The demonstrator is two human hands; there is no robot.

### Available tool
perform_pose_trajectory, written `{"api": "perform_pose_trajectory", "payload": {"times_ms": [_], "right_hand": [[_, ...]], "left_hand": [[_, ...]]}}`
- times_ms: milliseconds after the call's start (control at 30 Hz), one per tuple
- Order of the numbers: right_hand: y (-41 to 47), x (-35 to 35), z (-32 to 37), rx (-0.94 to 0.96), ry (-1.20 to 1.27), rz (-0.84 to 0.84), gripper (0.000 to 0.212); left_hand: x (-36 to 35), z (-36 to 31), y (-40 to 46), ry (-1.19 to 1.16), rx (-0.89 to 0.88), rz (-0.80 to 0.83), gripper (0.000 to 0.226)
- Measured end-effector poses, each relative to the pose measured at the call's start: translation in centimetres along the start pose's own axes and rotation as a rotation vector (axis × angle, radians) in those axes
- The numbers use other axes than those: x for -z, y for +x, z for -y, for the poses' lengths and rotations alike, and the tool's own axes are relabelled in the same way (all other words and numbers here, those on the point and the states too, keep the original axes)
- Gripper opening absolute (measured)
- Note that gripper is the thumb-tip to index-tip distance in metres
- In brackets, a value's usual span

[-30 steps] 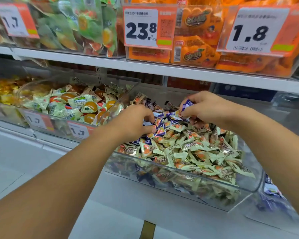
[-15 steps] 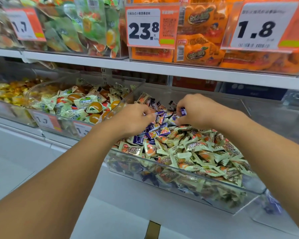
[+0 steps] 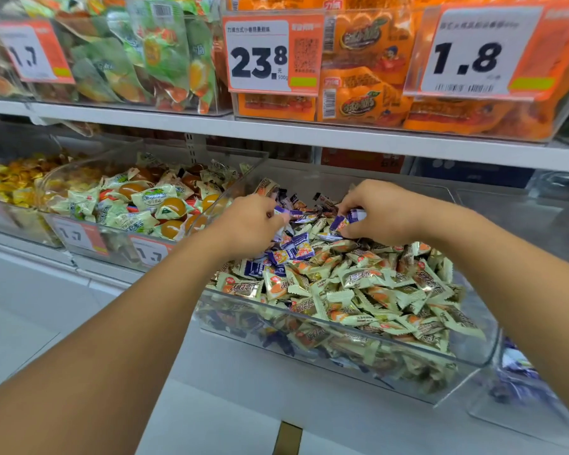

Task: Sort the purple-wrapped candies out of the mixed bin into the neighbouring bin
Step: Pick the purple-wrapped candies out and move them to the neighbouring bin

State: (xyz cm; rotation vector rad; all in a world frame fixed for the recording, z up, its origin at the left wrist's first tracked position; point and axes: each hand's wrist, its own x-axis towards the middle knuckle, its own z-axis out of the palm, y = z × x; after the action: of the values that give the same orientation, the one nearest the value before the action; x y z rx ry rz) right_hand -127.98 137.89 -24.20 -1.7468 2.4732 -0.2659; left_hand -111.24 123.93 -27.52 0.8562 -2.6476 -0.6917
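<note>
A clear plastic mixed bin (image 3: 342,330) holds several pale green-and-orange wrapped candies (image 3: 375,290) with purple-wrapped candies (image 3: 289,249) heaped near its back left. My left hand (image 3: 247,224) is curled over the pile and grips purple wrappers at its fingertips. My right hand (image 3: 378,213) pinches purple-wrapped candies (image 3: 352,216) just above the heap. The neighbouring bin (image 3: 519,372) at the far right is clear too, with purple wrappers showing through its wall.
To the left stands a clear bin of jelly cups (image 3: 138,205) with price tags on its front, then a bin of yellow candies (image 3: 10,182). A white shelf edge (image 3: 309,133) runs overhead with orange price tags (image 3: 270,54) and snack packs.
Both hands dipped lower into the back of the pile and drew closer together. The view moved a little nearer to the bin.
</note>
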Motion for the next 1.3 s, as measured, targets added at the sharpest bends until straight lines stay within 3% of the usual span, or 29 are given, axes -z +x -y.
{"api": "perform_pose_trajectory", "payload": {"times_ms": [133, 300, 500, 633, 800, 900, 1000, 1067, 1200, 1300], "right_hand": [[-0.6, -0.3, -0.9, 0.037, 0.067, -0.076, 0.032], [-2.8, -0.1, -1.6, 0.085, 0.154, -0.24, 0.018], [-8.5, 2.8, -2.8, 0.099, 0.416, -0.215, 0.014], [-13.9, 5.1, -6.9, -0.166, 0.696, -0.194, 0.02], [-16.9, 3.7, -13.4, -0.624, 0.786, -0.224, 0.033], [-17.7, 2.6, -15.9, -0.797, 0.82, -0.239, 0.038], [-17.8, 2.2, -17.6, -0.854, 0.986, -0.308, 0.036], [-17.7, 2.2, -18.1, -0.861, 1.088, -0.315, 0.027], [-17.5, 2.3, -18.4, -0.84, 1.255, -0.327, 0.027], [-17.3, 2.4, -17.7, -0.756, 1.155, -0.243, 0.031]], "left_hand": [[-0.1, -1.5, -0.1, -0.103, -0.003, 0.004, 0.04], [-0.4, -3.4, -0.1, -0.284, -0.027, 0.101, 0.016], [-1.1, -8.3, -0.4, -0.443, -0.195, 0.139, 0.022], [-2.4, -12.8, -1.3, -0.443, -0.34, 0.156, 0.021], [-5.9, -20.2, -0.9, -0.308, -0.53, 0.248, 0.018], [-8.3, -23.9, 1.0, -0.167, -0.525, 0.33, 0.017], [-10.5, -25.3, 2.4, -0.19, -0.403, 0.472, 0.024], [-11.3, -25.8, 2.8, -0.154, -0.415, 0.499, 0.036], [-10.7, -25.4, 2.2, -0.111, -0.517, 0.411, 0.037], [-9.1, -23.3, 1.0, -0.161, -0.521, 0.327, 0.028]]}}
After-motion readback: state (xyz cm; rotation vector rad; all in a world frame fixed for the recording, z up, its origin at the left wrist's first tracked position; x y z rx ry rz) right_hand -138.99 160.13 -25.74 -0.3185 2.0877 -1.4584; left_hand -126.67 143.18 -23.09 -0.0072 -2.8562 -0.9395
